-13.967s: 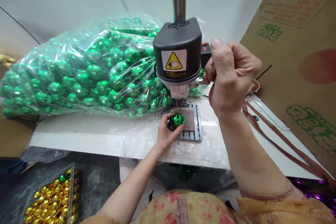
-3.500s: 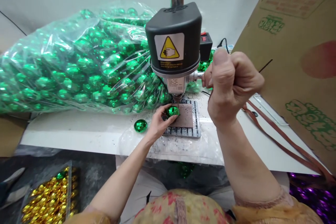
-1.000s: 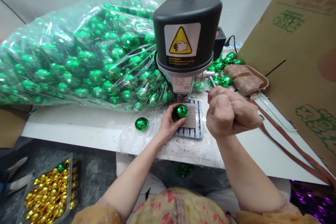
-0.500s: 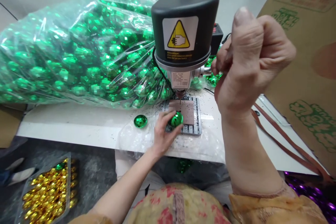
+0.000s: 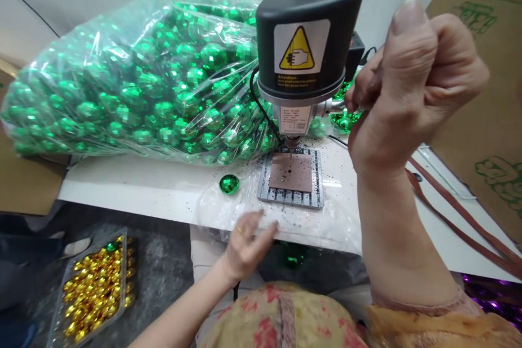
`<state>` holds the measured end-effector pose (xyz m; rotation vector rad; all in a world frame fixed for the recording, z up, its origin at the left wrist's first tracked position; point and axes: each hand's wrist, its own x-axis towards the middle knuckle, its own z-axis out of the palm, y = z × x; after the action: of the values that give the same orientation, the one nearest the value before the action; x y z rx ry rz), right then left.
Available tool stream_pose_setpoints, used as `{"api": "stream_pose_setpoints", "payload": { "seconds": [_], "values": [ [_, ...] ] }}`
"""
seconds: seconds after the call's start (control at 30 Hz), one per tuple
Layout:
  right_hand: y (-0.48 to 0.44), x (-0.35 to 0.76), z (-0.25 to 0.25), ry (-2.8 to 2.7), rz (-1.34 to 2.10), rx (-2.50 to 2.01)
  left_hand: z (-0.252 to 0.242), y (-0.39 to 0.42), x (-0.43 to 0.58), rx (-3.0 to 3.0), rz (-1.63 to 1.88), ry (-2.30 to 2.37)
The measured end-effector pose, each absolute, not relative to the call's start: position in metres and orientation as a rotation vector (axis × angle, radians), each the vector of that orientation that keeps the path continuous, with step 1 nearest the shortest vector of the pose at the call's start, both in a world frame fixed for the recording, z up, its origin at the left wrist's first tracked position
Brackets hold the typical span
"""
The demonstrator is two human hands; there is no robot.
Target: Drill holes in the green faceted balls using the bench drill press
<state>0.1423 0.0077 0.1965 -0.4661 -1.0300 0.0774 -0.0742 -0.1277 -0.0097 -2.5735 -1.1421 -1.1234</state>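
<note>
My right hand (image 5: pixel 411 76) is closed in a raised fist at the side of a black-topped drill press (image 5: pixel 310 27), around the end of its feed lever (image 5: pixel 332 107); most of the lever is hidden by the fingers. Below the thin bit lies a brownish board (image 5: pixel 281 174) with a dark hole, on a slotted metal base plate (image 5: pixel 291 199). My left hand (image 5: pixel 244 247) hovers at the table's front edge, fingers apart and slightly blurred, holding nothing I can see. One shiny green faceted ball (image 5: pixel 229 184) rests on the table left of the plate.
A large clear bag of green faceted balls (image 5: pixel 134 87) fills the table's back left. At right stand a cardboard box (image 5: pixel 485 103) and brown straps (image 5: pixel 457 217). A clear tub of gold balls (image 5: pixel 93 293) sits on the floor. Dark specks and plastic film cover the white table (image 5: pixel 122 190).
My left hand has taken the green ball off the board, moved toward the table's front edge and let go of it. My right fist stays at the lever. The view has shifted slightly.
</note>
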Motion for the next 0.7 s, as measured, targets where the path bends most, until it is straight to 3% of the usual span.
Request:
{"api": "stream_pose_setpoints", "payload": {
  "seconds": [0.17,0.4,0.53,0.7],
  "values": [
    [0.008,0.144,0.194,-1.039,0.087,-0.485,0.005,-0.074,-0.112,-2.119,-0.911,-1.96],
    [0.003,0.142,0.195,-1.042,0.093,-0.541,-0.005,-0.065,-0.11,-2.529,-0.81,-1.711],
    [0.003,0.141,0.196,-1.042,0.074,-0.558,0.003,-0.064,-0.089,-2.583,-1.313,-1.744],
    [0.001,0.14,0.195,-1.028,0.074,-0.542,0.016,-0.037,-0.05,-2.301,-2.499,-2.151]
  ]
}}
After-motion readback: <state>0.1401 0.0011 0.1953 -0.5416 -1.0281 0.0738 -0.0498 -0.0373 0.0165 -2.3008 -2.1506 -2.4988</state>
